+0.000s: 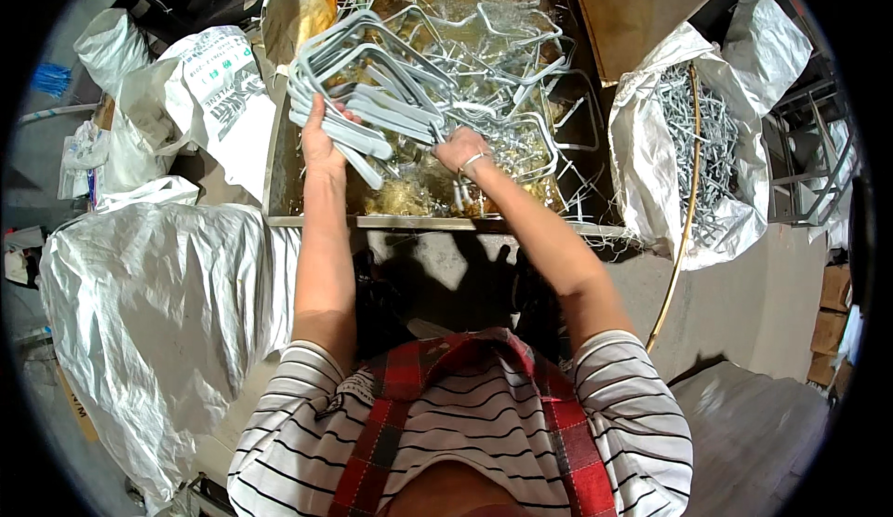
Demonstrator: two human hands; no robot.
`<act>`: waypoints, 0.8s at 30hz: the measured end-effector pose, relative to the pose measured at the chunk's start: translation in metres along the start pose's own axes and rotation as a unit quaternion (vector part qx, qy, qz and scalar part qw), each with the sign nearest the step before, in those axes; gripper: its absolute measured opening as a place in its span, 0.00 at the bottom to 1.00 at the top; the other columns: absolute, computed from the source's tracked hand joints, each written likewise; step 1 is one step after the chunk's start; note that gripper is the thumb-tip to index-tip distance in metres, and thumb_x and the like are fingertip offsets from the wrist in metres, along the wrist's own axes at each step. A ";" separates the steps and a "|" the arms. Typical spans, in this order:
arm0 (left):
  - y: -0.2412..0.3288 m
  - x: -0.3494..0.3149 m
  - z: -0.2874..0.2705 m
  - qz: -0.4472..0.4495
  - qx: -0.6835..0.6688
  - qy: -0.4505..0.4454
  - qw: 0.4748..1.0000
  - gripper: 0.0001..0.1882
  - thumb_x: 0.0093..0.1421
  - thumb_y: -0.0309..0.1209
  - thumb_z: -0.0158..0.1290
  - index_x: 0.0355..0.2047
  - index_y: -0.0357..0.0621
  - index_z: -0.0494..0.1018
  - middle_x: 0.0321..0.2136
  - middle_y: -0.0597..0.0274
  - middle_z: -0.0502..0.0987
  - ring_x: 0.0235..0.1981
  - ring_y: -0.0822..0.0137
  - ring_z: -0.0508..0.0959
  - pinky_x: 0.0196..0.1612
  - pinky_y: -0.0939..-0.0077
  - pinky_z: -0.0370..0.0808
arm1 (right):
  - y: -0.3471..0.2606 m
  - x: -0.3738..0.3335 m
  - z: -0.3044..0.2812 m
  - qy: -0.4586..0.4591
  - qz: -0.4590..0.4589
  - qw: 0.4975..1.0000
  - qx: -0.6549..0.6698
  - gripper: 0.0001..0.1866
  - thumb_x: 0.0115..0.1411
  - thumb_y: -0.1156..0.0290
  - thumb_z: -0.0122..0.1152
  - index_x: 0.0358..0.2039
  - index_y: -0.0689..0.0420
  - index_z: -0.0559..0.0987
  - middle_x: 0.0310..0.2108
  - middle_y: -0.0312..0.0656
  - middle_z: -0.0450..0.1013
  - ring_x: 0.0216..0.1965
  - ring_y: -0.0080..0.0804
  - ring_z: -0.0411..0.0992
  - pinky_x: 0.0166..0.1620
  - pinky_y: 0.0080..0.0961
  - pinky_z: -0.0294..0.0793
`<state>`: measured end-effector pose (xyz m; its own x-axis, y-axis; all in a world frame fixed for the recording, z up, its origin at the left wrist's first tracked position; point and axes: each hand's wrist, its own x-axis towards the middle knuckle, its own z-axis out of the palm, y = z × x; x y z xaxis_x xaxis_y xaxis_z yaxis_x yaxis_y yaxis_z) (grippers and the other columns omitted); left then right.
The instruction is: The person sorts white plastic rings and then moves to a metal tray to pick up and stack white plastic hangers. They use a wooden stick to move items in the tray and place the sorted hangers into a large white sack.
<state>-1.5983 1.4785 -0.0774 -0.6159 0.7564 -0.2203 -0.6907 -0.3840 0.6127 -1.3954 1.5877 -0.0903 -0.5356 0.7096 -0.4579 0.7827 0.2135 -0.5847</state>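
My left hand (pixel 324 147) is closed around the side of a stack of grey frames (pixel 391 112), bent loops with rounded corners. The stack is tilted above a shallow metal-rimmed tray (pixel 277 182). At the stack's right-hand ends, my right hand (pixel 462 151) is closed with its fingers curled. What lies inside that fist is hidden; thin grey strips (pixel 459 193) show just below it. More grey frames (pixel 535 140) and loose thin pieces lie tangled in the tray, over a wet-looking, yellowish-brown bottom.
A white woven sack (pixel 642 135) full of short grey sticks (pixel 693 145) stands right of the tray. A yellowish hose (pixel 686 210) hangs across it. White sacks (pixel 223 98) crowd the left side, with a large covered bundle (pixel 158 303) nearer me. Cardboard boxes (pixel 831 317) sit at far right.
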 end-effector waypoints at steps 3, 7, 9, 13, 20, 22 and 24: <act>-0.006 -0.004 0.011 -0.018 0.012 0.039 0.999 0.15 0.55 0.40 0.54 0.27 0.39 0.69 0.19 0.59 0.71 0.20 0.64 0.72 0.27 0.67 0.72 | -0.004 -0.022 -0.004 -0.037 -0.155 0.965 -0.208 0.14 0.47 0.64 0.52 0.26 0.62 0.78 0.29 0.52 0.74 0.33 0.45 0.74 0.38 0.35 0.72; -0.002 0.001 0.021 0.005 0.121 0.048 0.991 0.12 0.54 0.32 0.56 0.32 0.38 0.69 0.22 0.54 0.73 0.20 0.61 0.73 0.24 0.69 0.73 | 0.034 -0.028 -0.006 -0.086 -0.343 0.786 -0.507 0.13 0.50 0.63 0.51 0.30 0.58 0.76 0.24 0.46 0.74 0.29 0.41 0.74 0.32 0.36 0.72; 0.017 0.005 0.001 0.007 0.100 0.053 0.994 0.12 0.54 0.34 0.56 0.31 0.39 0.69 0.21 0.56 0.72 0.20 0.62 0.73 0.26 0.69 0.74 | 0.032 -0.035 -0.026 -0.047 -0.301 0.842 -0.445 0.13 0.52 0.63 0.50 0.32 0.57 0.75 0.23 0.45 0.75 0.28 0.40 0.74 0.31 0.37 0.72; 0.021 -0.002 0.004 -0.074 0.033 0.003 0.997 0.14 0.55 0.40 0.54 0.27 0.41 0.69 0.19 0.61 0.71 0.20 0.66 0.72 0.26 0.70 0.72 | 0.028 -0.004 -0.066 0.135 -0.231 0.962 -0.051 0.12 0.51 0.67 0.52 0.33 0.59 0.74 0.26 0.45 0.75 0.27 0.40 0.74 0.33 0.37 0.73; 0.020 -0.006 0.011 -0.064 -0.058 -0.024 0.996 0.14 0.59 0.40 0.49 0.27 0.41 0.69 0.19 0.65 0.71 0.18 0.72 0.69 0.21 0.78 0.64 | 0.024 -0.007 -0.046 -0.237 -0.124 0.926 0.265 0.08 0.51 0.70 0.54 0.31 0.59 0.72 0.22 0.42 0.74 0.23 0.28 0.72 0.26 0.28 0.72; 0.020 0.005 0.002 -0.049 -0.054 -0.014 0.997 0.14 0.59 0.40 0.49 0.26 0.43 0.69 0.18 0.65 0.70 0.18 0.72 0.68 0.21 0.76 0.65 | 0.036 -0.005 -0.037 -0.113 -0.234 0.963 0.064 0.08 0.52 0.71 0.54 0.32 0.58 0.73 0.21 0.43 0.74 0.24 0.34 0.74 0.27 0.33 0.72; 0.028 0.031 -0.049 -0.070 -0.027 0.087 0.993 0.12 0.60 0.40 0.48 0.29 0.44 0.70 0.21 0.64 0.72 0.19 0.64 0.72 0.21 0.69 0.71 | 0.012 -0.042 -0.053 -0.038 -0.328 0.839 -0.432 0.10 0.54 0.69 0.51 0.35 0.58 0.73 0.21 0.44 0.73 0.25 0.38 0.73 0.28 0.32 0.72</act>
<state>-1.6551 1.4653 -0.1042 -0.5645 0.7038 -0.4312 -0.7910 -0.3120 0.5263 -1.3470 1.5961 -0.0426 -0.9343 0.2110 -0.2873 0.2314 0.9721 -0.0387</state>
